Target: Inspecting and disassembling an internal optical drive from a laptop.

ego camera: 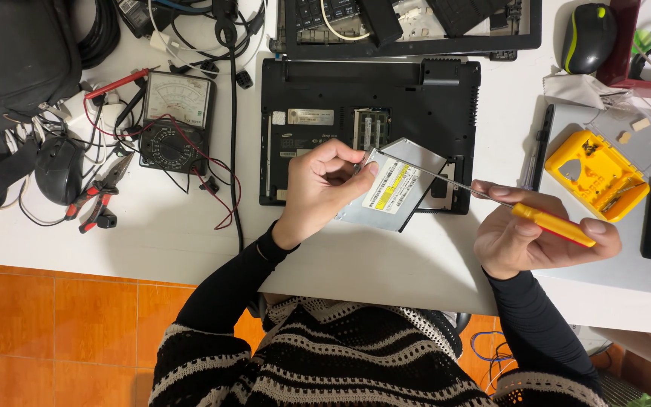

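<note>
Two hands work above the white desk (152,241), in front of an upturned black laptop (325,90) whose base faces up.

1. Left hand (318,192): grip closed on the silver optical drive (393,188). The thumb lies along the top edge and the fingers curl behind the left end. The drive is raised and tilted, its labelled face toward the camera, over the laptop's front right corner.

2. Right hand (529,237): grip closed around the yellow-and-red handle of a screwdriver (551,224), palm up, thumb and fingertips pinching the handle.

3. Governing relation: the drive lies to the left of the right hand. The screwdriver's long axis runs from the handle up and left, and its thin shaft crosses the drive's upper right part. The tip ends near the left thumb at the drive's top edge; whether it touches a screw cannot be told.

4. Both forearms, in black sleeves, rise from the lower edge and converge on the drive.

5. Surroundings: an analogue multimeter (178,120) with red and black leads and red-handled pliers (99,197) lie at left; an open yellow bit case (593,173) sits at right, and a black mouse (588,36) lies further back.
</note>
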